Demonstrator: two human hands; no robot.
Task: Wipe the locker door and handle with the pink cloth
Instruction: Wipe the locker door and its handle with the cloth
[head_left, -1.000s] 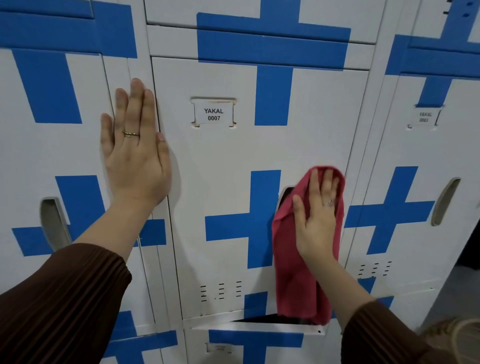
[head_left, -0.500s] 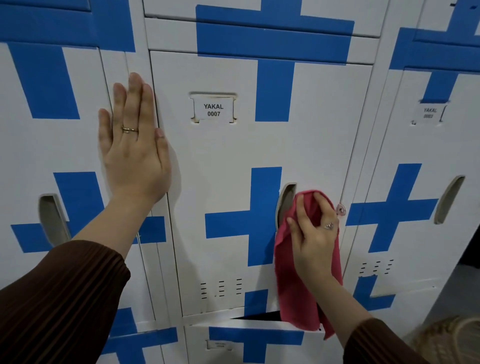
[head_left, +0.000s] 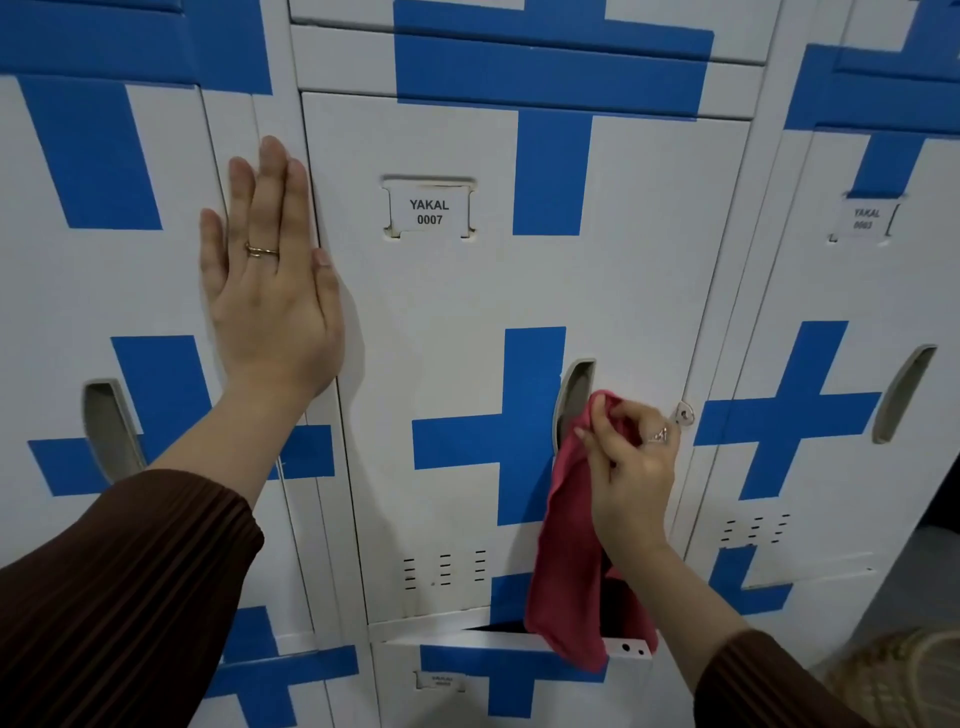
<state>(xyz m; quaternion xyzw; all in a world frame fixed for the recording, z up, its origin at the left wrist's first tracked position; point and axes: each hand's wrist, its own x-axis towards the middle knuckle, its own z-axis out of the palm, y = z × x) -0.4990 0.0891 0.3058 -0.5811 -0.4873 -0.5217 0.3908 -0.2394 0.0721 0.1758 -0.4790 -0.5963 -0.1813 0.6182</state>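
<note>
the smooth white metal locker door (head_left: 467, 364), painted with chunky blue crosses, is seen straight on, with a small rectangular label (head_left: 429, 212) reading yakal 0007 slotted in near the top. the handle (head_left: 574, 395) is a narrow recessed slot with rounded ends, set just right of the lower cross. the pink cloth (head_left: 571, 561), soft and a bit rumpled, is bunched at the slot's lower end and hangs down in a long fold past the door's bottom edge. its top is pinched by the right hand (head_left: 631, 467), fingers curled round the fabric. the left hand (head_left: 270, 291) is laid flat on the strip beside the door's left edge, fingers straight and held together, nothing held. a thin gold ring (head_left: 261, 251) is worn on it, and a ribbed brown sleeve (head_left: 119, 597) covers the forearm. short vent slits (head_left: 444, 569) are cut low in the door, and a small metal lock tab (head_left: 684, 414) sticks out at its right edge.
</note>
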